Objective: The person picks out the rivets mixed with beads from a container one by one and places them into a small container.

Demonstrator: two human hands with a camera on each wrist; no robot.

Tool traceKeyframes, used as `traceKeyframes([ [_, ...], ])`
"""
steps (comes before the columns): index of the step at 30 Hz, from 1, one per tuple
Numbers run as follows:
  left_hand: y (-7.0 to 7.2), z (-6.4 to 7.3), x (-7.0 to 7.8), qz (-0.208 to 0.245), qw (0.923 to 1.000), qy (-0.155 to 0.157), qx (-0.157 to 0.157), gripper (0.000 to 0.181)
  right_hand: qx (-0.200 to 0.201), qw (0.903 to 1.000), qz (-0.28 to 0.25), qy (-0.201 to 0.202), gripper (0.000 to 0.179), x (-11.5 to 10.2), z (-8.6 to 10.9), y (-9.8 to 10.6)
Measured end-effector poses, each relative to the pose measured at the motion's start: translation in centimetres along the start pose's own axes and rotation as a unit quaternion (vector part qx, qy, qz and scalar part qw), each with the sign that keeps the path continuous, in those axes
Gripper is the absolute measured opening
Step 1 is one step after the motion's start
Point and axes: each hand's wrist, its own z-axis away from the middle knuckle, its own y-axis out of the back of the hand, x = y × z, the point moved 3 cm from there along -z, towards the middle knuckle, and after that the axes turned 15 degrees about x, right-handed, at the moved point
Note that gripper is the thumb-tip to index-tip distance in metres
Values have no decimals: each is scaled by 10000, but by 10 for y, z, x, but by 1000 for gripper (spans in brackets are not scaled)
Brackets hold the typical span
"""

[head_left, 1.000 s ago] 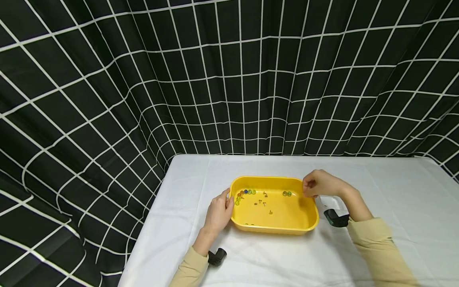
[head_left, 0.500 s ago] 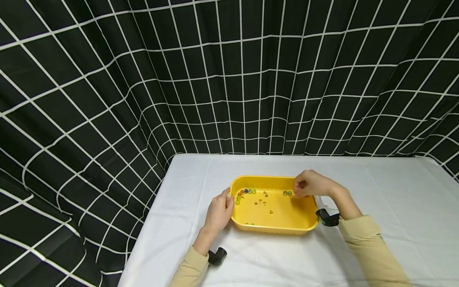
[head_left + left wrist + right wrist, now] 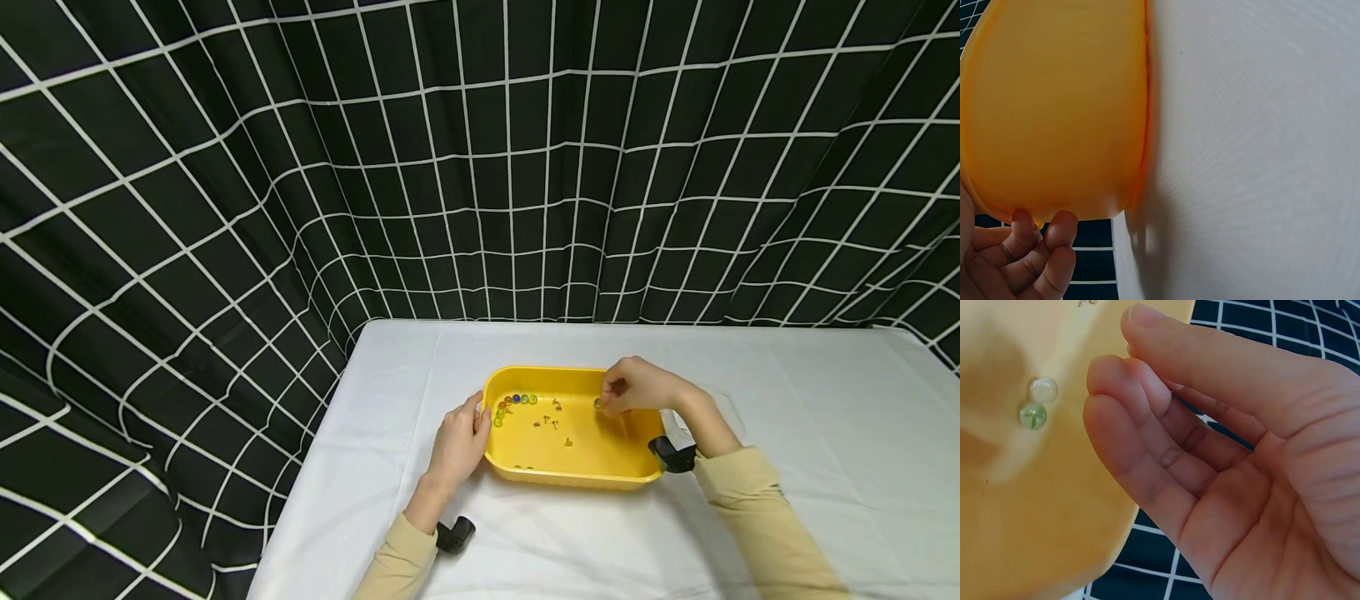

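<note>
A yellow plastic tub (image 3: 585, 480) stands on the white cloth. My left hand (image 3: 456, 442) grips its left end, thumb at the rim and fingers along the outside wall (image 3: 1060, 112). Inside, glass marbles (image 3: 517, 399) line the far left corner, and several small brass-coloured pieces (image 3: 555, 424) lie scattered on the floor. My right hand (image 3: 637, 388) is over the far right part of the tub, fingers loosely curled. Nothing shows between thumb and fingers. Close by its fingertips sit a clear marble (image 3: 1044, 390) and a green-streaked marble (image 3: 1033, 417); the hand covers one of them in the head view.
A clear container (image 3: 678, 432) stands against the tub's right side, partly hidden by the right wrist. White cloth (image 3: 840, 450) covers the table. A black curtain with a white grid (image 3: 525, 167) hangs behind and at the sides.
My right hand has moved left, from the tub's right rim to over the two marbles at the far right, covering one. My left hand keeps its grip on the tub.
</note>
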Motion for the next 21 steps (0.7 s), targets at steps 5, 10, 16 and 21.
traceKeyframes([
  [5, 0, 0, 0, -7, 10000, -19, 3, 35, -29, 10000, -69, -28, 10, 1, -3, -4],
  [10, 1, 0, 1, 16, 10000, 4, 0, 35, -13, 9998, -142, 136, 10, 0, -6, -8],
  [16, -1, 0, -1, 36, 10000, -37, 36, 35, -120, 9995, -291, 76, 9, 1, -10, -16],
  [21, -1, 0, -2, 38, 10000, -18, 8, 36, -264, 9988, -414, 92, 9, 0, -14, -23],
])
